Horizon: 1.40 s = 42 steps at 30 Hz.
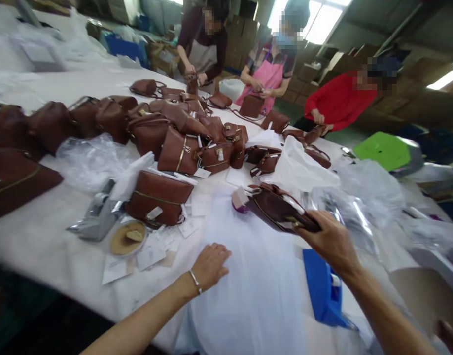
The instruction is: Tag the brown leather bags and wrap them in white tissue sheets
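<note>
My right hand [331,239] grips the end of a dark brown leather handbag [272,209], which is tilted above the table. Near the bag's far end is a small purple and pale object [240,199], too blurred to name. My left hand [211,266], with a bracelet at the wrist, is over a translucent white sheet [252,291], fingers loosely apart and holding nothing. To its left are scattered paper tags [151,256], a round dish [128,238] of tan material and a brown zipped bag [157,197]. A blue plastic tool [322,288] lies below my right hand.
Several brown handbags [178,150] crowd the table's middle and left. Clear plastic [95,160] lies among them, with more plastic bags [370,190] at right. A green stool top [382,150] stands beyond. Several people [265,74] handle bags across the table [74,212].
</note>
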Available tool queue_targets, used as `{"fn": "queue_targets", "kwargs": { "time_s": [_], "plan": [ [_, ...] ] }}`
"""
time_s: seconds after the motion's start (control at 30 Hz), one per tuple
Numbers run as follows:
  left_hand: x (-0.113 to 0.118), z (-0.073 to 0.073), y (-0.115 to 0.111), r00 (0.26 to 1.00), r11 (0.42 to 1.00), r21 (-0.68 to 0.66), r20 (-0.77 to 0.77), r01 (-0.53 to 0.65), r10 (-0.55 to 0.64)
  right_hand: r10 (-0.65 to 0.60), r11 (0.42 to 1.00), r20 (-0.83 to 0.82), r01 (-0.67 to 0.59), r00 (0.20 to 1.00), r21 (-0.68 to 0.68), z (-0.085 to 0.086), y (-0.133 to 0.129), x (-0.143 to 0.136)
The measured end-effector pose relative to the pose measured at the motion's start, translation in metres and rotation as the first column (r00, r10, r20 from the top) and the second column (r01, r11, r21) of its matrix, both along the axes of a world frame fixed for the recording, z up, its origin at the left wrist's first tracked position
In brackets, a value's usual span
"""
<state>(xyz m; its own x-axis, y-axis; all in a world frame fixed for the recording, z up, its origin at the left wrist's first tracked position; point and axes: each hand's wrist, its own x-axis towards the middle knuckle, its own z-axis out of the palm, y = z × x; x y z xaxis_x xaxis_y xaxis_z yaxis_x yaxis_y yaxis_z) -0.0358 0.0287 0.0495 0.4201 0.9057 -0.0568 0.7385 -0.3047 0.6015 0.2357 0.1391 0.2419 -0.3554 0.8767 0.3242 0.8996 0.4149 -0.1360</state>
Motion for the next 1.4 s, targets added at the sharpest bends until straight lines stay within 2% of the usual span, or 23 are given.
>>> {"fn": "queue_targets", "kwargs": {
  "time_s": [0.03,0.1,0.17,0.23,0.3,0.37,0.43,0.53,0.6,0.73,0.83,0.9,0.97,1.1,1.13,1.17,1.2,1.23,1.27,1.3,1.33,1.37,1.4],
  "plan": [
    [0.004,0.003,-0.007,0.992,0.989,0.087,0.008,0.124,-0.125,-0.069,0.998,-0.048,0.069,0.996,-0.008,-0.015,-0.02,0.012],
    [0.013,0.0,-0.023,0.925,0.909,0.171,-0.032,0.379,-0.38,-0.172,0.983,-0.099,0.165,0.98,-0.078,-0.051,-0.052,0.027],
    [0.017,-0.015,-0.039,0.848,0.846,0.104,-0.165,0.523,-0.504,-0.203,0.977,-0.137,0.19,0.97,-0.099,-0.086,-0.077,0.029],
    [0.011,-0.032,-0.054,0.824,0.852,0.021,-0.265,0.524,-0.5,-0.163,0.981,-0.133,0.146,0.978,-0.128,-0.112,-0.094,0.02],
    [-0.006,-0.041,-0.065,0.857,0.886,-0.034,-0.239,0.463,-0.457,-0.087,0.984,-0.103,0.07,0.991,-0.163,-0.126,-0.106,0.004],
    [-0.029,-0.038,-0.066,0.91,0.914,-0.111,-0.103,0.391,-0.402,-0.029,0.981,-0.06,0.017,0.998,-0.192,-0.13,-0.111,-0.012],
    [-0.053,-0.026,-0.053,0.97,0.958,-0.165,-0.029,0.235,-0.243,-0.022,0.976,-0.016,0.018,1.0,-0.215,-0.13,-0.111,-0.023],
    [-0.078,-0.006,-0.008,0.987,0.992,-0.063,-0.123,-0.111,0.103,-0.078,0.963,-0.008,0.073,0.997,-0.26,-0.129,-0.107,-0.028],
    [-0.085,-0.001,0.03,0.954,0.97,0.04,-0.176,-0.239,0.242,-0.122,0.937,-0.011,0.111,0.993,-0.331,-0.127,-0.106,-0.029],
    [-0.083,-0.007,0.093,0.92,0.949,0.142,-0.242,-0.282,0.309,-0.167,0.878,0.048,0.17,0.985,-0.448,-0.119,-0.107,-0.034],
    [-0.077,-0.011,0.119,0.914,0.953,0.159,-0.281,-0.257,0.293,-0.15,0.899,0.002,0.137,0.989,-0.416,-0.114,-0.107,-0.038],
    [-0.078,-0.006,0.127,0.911,0.954,0.165,-0.294,-0.249,0.289,-0.138,0.913,-0.044,0.11,0.99,-0.393,-0.113,-0.106,-0.04],
    [-0.084,0.007,0.129,0.907,0.948,0.175,-0.29,-0.265,0.307,-0.137,0.914,-0.061,0.102,0.989,-0.394,-0.113,-0.107,-0.04],
    [-0.1,0.051,0.11,0.86,0.884,0.248,-0.237,-0.396,0.452,-0.136,0.923,-0.069,0.101,0.988,-0.372,-0.115,-0.112,-0.043],
    [-0.1,0.063,0.102,0.849,0.854,0.258,-0.167,-0.452,0.501,-0.131,0.925,-0.069,0.097,0.989,-0.367,-0.115,-0.114,-0.044],
    [-0.097,0.073,0.095,0.848,0.83,0.234,-0.038,-0.506,0.528,-0.123,0.925,-0.064,0.092,0.99,-0.369,-0.115,-0.116,-0.045],
    [-0.091,0.082,0.089,0.847,0.835,0.151,0.146,-0.529,0.51,-0.112,0.924,-0.054,0.084,0.992,-0.373,-0.115,-0.119,-0.046],
    [-0.08,0.089,0.084,0.821,0.872,0.023,0.352,-0.488,0.45,-0.096,0.925,-0.042,0.073,0.995,-0.373,-0.115,-0.121,-0.047],
    [-0.067,0.092,0.081,0.752,0.922,-0.125,0.544,-0.366,0.372,-0.08,0.93,-0.028,0.065,0.996,-0.361,-0.115,-0.124,-0.048],
    [-0.051,0.092,0.08,0.661,0.949,-0.259,0.682,-0.183,0.313,-0.066,0.94,-0.014,0.057,0.998,-0.337,-0.116,-0.129,-0.05],
    [-0.033,0.09,0.08,0.598,0.932,-0.361,0.749,0.009,0.285,-0.051,0.95,-0.002,0.048,0.999,-0.307,-0.117,-0.134,-0.052],
    [-0.016,0.085,0.081,0.573,0.883,-0.444,0.768,0.155,0.286,-0.035,0.961,0.008,0.036,0.999,-0.273,-0.119,-0.14,-0.054],
    [-0.001,0.077,0.084,0.581,0.825,-0.512,0.756,0.239,0.301,-0.022,0.971,0.017,0.026,1.0,-0.238,-0.122,-0.147,-0.056]
  ]
}}
